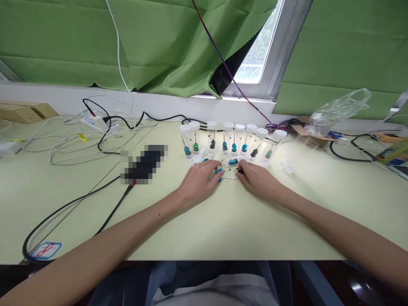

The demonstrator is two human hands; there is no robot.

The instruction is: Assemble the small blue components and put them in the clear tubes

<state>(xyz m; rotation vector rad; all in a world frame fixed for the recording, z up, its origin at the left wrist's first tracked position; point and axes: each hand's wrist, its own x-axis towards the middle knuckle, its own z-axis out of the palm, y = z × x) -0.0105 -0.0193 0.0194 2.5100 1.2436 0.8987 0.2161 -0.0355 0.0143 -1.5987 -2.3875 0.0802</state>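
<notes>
My left hand (pixel 201 179) is closed, with thumb and fingers on a small blue piece with a bent wire (pixel 219 170). Opposite it, my right hand (pixel 257 179) pinches a small dark piece with a wire (pixel 240 171); the fingers cover most of it. Between the two hands, close to the fingertips, lies another blue piece (pixel 233 162). Behind them stands a row of several clear tubes with white caps (pixel 228 138), each with a blue, green or dark wired piece inside. Loose white caps (pixel 287 168) rest right of my right hand.
A blurred-out dark object (pixel 145 165) with a black cable lies to the left. White and black cables tangle around a power strip (pixel 98 123). An open cardboard box (pixel 314 136) with a clear plastic bag (pixel 338 110) stands at the back right, near an uncapped clear tube (pixel 306 146).
</notes>
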